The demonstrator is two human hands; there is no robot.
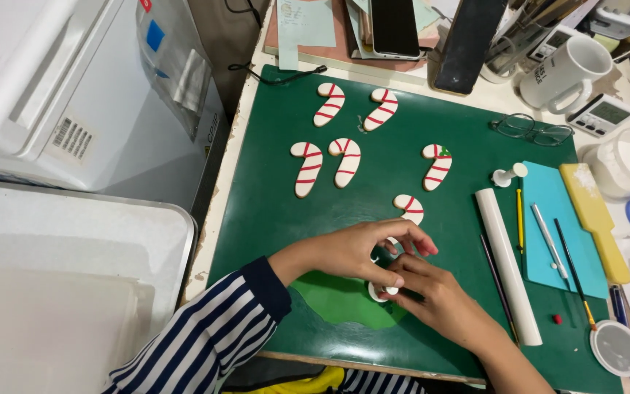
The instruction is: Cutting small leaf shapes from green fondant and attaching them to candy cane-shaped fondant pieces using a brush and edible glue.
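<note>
Green mat [271, 211] covers the worktop, with a white appliance [74, 87] to its left and tools along its right side. I see both hands meeting at the near centre of the mat, over a rolled sheet of light green paste [337, 299].

Left hand [355, 252]: fingers curled down, gripping the top of a small white cutter [382, 290]. Right hand [439, 295]: fingers closed against the same cutter from the right side. The cutter stands upright on the far right edge of the paste, directly beneath both hands; I cannot tell whether it is pressed through.

The paste extends from the cutter toward me and to the left, under the left forearm. Both hands are equally close to the cutter.

Six candy-cane cookies [308, 168] lie beyond the hands; the nearest [408, 207] is just past the left fingertips. A white rolling pin [508, 263] lies to the right, long axis running near to far.
</note>
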